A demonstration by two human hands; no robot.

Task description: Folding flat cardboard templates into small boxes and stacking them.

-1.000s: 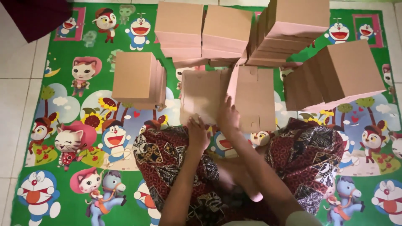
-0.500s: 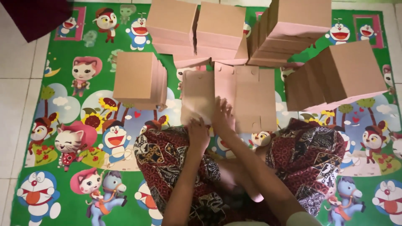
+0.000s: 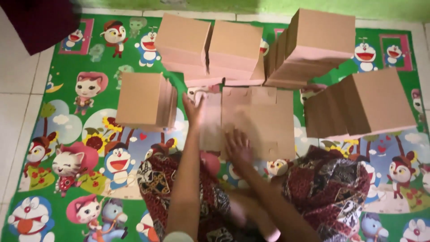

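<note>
Two bare hands work over a flat sheet of brown cardboard [image 3: 260,121] that lies unfolded on a green cartoon-printed play mat [image 3: 80,148], straight in front of the seated person's knees. The left hand [image 3: 193,110] is raised at the sheet's left edge, palm turned inward, its fingers [image 3: 188,101] straight and held together; it seems to lift or touch a blurred flap there, but the blur hides whether anything is gripped. The right hand [image 3: 237,145] lies palm down on the lower left part of the same sheet, fingers [image 3: 233,136] spread apart and pressed flat, clamped on nothing.

Around the sheet stand piles of folded brown boxes. One small pile [image 3: 145,101] sits just left of the left hand. Two piles [image 3: 210,47] stand side by side beyond the sheet, touching its far edge. A taller pile [image 3: 313,47] rises at the far right, and a leaning row of boxes [image 3: 363,107] lies just beside the sheet's right edge.

Dark patterned cloth [image 3: 331,183] covers the person's legs. A dark red cloth [image 3: 38,20] lies at the mat's far left corner, partly on the white tiled floor [image 3: 15,103].
</note>
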